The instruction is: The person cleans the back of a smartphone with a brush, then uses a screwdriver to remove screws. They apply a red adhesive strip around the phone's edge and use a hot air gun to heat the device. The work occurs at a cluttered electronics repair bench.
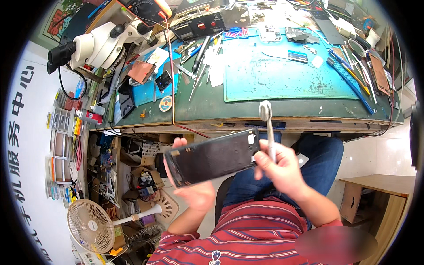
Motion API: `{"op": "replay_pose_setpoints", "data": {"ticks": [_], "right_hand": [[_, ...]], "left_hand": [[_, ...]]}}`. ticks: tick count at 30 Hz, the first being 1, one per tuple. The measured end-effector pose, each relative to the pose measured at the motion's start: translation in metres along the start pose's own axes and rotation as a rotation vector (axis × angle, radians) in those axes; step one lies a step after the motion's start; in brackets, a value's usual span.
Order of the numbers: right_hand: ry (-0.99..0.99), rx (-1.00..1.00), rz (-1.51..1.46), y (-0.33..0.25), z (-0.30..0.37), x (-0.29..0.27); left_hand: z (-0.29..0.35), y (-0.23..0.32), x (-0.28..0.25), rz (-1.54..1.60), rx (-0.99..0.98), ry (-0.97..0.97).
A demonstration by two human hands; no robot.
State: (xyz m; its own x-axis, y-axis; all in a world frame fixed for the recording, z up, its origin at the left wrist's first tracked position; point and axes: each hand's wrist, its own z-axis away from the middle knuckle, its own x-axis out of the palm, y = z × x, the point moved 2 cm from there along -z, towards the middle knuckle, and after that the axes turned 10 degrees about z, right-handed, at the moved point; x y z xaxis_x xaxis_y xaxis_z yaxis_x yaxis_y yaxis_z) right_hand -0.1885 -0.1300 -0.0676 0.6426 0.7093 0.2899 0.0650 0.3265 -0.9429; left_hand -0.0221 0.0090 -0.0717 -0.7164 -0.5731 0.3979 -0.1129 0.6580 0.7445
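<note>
Above my lap, in front of the bench edge, a black phone body [214,157] is held tilted, its right end higher than its left. My left hand [196,194] is wrapped round its left end from below, fingertips showing past the far edge. Small pale patches sit at the phone's right end. My right hand [282,165] is closed round the handle of a slim pale tool that looks like a toothbrush [266,112], its rounded greyish head pointing up toward the bench. The right fingers are beside the phone's right end; whether they touch it I cannot tell.
On the green bench lies a turquoise work mat [282,84] with a blade-shaped tool [287,55] and small parts. A microscope [97,48] stands at the left, near tweezers [197,81] and a solder reel [165,104]. A fan [92,225] is lower left, a wooden cabinet [375,185] right.
</note>
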Motion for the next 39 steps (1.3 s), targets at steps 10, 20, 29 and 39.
{"op": "replay_pose_setpoints", "data": {"ticks": [10,20,29,39], "right_hand": [[-0.292,-0.2,0.837,-0.046,-0.026,-0.013],[0.015,-0.732,1.379,-0.016,0.025,-0.043],[0.116,-0.792,1.304,-0.005,0.011,-0.045],[-0.018,-0.786,1.384,-0.007,0.019,-0.051]], "left_hand": [[-0.016,0.012,-0.015,0.002,-1.101,-0.576],[-0.01,0.014,-0.014,0.08,-1.141,-0.034],[-0.007,0.029,-0.007,0.014,-1.064,0.017],[-0.006,0.036,-0.009,0.024,-1.104,-0.08]]}}
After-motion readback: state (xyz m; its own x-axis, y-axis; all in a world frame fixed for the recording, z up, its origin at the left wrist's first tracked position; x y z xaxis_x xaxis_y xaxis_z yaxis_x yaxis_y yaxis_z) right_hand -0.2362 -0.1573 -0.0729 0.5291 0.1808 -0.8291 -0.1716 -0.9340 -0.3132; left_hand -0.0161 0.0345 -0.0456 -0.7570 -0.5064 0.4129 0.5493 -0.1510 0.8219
